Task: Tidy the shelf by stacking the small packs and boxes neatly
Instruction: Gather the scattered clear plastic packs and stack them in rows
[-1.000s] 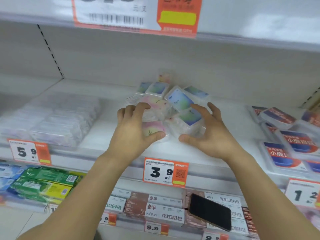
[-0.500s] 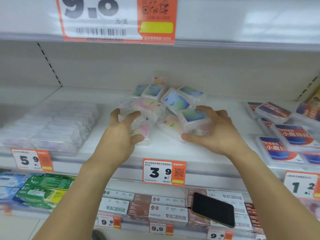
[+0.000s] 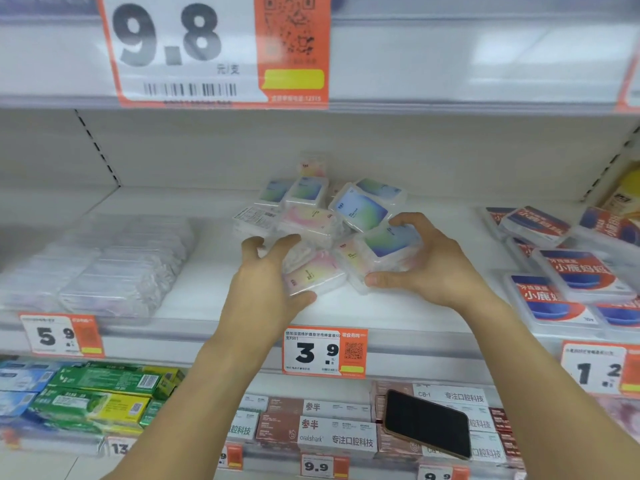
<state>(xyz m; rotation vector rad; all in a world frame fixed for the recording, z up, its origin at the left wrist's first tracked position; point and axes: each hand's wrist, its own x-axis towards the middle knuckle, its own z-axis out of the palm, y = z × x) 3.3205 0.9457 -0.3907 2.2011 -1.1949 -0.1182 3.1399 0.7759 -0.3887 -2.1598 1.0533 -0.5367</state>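
Observation:
A jumbled heap of small clear plastic packs (image 3: pixel 311 216) with pastel labels lies in the middle of the white shelf (image 3: pixel 214 271). My left hand (image 3: pixel 266 282) grips a pink-and-yellow pack (image 3: pixel 311 271) at the heap's front, thumb under its near edge. My right hand (image 3: pixel 426 265) wraps around a blue-green pack (image 3: pixel 391 242) at the heap's right front, fingers over its top and thumb at its lower edge. Other packs behind lie tilted at different angles, one lying label side down.
Wrapped clear bundles (image 3: pixel 114 268) lie at the shelf's left. Red-and-blue labelled boxes (image 3: pixel 575 275) crowd the right. Price tags (image 3: pixel 323 353) line the shelf's front edge. On the lower shelf a dark phone (image 3: pixel 427 422) rests on boxed goods (image 3: pixel 332 431), and green boxes (image 3: pixel 104 389) sit at left.
Both hands have closed in around the front packs of the heap. The pink pack under my left hand has shifted slightly right and forward; the view has tilted up.

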